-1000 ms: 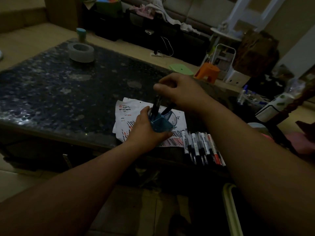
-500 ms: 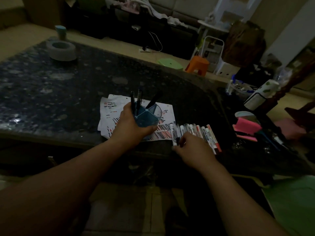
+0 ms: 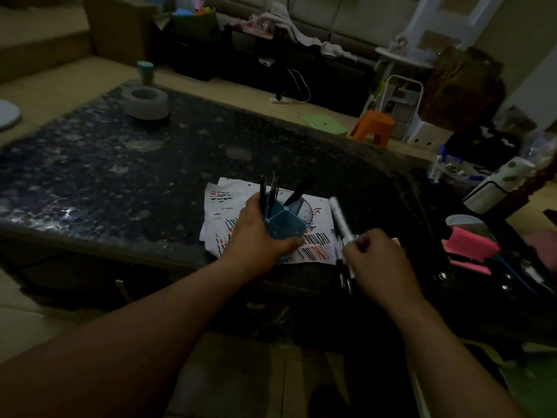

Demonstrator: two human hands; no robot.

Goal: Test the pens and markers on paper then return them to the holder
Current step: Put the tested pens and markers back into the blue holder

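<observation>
Tape roll [image 3: 146,103] on table [image 3: 90,164]; orange stool [image 3: 373,127] beyond.

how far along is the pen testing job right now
Testing looks done: the paper is covered in red and black strokes. Three pens already stand in the blue holder, steadied by the left hand. The right hand holds a white marker, apparently next in. A few more markers lie partly hidden beneath that hand.

Holder [image 3: 286,220] on paper [image 3: 313,245], three pens [image 3: 272,191] inside; tape roll [image 3: 146,102] far left on table [image 3: 105,164].
</observation>
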